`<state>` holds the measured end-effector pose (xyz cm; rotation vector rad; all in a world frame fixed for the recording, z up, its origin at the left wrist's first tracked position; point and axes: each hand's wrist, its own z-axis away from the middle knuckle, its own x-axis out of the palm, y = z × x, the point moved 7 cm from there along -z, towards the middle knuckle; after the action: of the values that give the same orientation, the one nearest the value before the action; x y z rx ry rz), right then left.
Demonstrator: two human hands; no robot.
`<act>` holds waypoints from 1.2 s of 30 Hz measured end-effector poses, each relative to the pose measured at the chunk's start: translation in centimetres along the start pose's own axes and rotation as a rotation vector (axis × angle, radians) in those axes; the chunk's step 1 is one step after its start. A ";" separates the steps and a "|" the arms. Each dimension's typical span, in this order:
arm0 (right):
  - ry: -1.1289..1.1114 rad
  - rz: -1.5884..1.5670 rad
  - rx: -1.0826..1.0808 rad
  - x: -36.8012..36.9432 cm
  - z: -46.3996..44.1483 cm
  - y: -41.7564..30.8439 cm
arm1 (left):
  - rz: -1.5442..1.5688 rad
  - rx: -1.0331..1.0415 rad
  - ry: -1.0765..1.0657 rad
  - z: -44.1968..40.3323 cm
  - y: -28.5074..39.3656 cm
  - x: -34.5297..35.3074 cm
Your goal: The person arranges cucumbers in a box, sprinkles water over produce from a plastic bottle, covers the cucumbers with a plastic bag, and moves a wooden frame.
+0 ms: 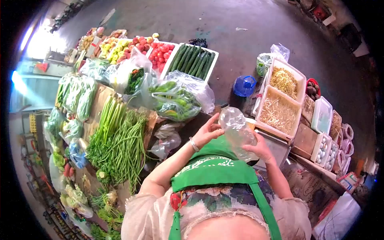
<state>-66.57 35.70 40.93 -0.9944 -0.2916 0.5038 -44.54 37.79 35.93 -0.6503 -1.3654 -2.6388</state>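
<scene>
A large clear plastic bottle (235, 128) is held at a tilt in front of the green apron (216, 172). My right hand (259, 149) is wrapped around its lower right side, thumb across the front. On the other side, my left hand (209, 131), with a bracelet at the wrist, has its curved fingers against the bottle's edge near the upper end. Part of the left fingertips is hidden by the bottle. Inside the bottle I cannot make out any contents.
Left of me lie green beans (130, 144), celery (106, 128) and bagged greens (176, 102). Cucumbers (192, 60) and tomatoes (161, 54) fill boxes ahead. To the right are a blue water jug (244, 85), tubs of bean sprouts (283, 82) and egg trays (321, 150).
</scene>
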 end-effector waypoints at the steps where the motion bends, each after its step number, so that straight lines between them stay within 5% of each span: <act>1: 0.017 -0.074 0.060 -1.2 -0.1 0.0 | -0.068 0.010 0.011 -0.3 0.5 -0.3; 3: 0.034 -0.132 0.092 -2.9 -1.0 0.0 | -0.245 -0.004 0.114 -0.8 1.2 -1.6; 12: 0.007 -0.388 0.232 -3.6 -10.8 -0.6 | -0.085 -0.225 0.104 -6.6 1.6 -2.6; 18: -0.105 -0.198 0.294 -3.5 -21.4 -1.4 | 0.399 -0.316 0.059 -16.4 -2.9 -7.5; 27: -0.466 0.164 0.304 -0.1 -41.2 -2.7 | 0.445 -0.288 0.366 -20.1 -0.5 -19.4; 33: -0.478 0.272 0.287 -1.8 -49.1 -5.3 | 0.613 -0.142 0.506 -19.9 0.2 -23.6; 36: -0.652 0.576 0.258 -3.5 -52.2 -6.6 | 0.648 -0.134 0.622 -20.7 0.6 -24.4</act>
<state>-43.99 -6.84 19.35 -0.6258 -0.5060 1.3634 -29.05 18.35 15.71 -0.1870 -0.6585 -2.1293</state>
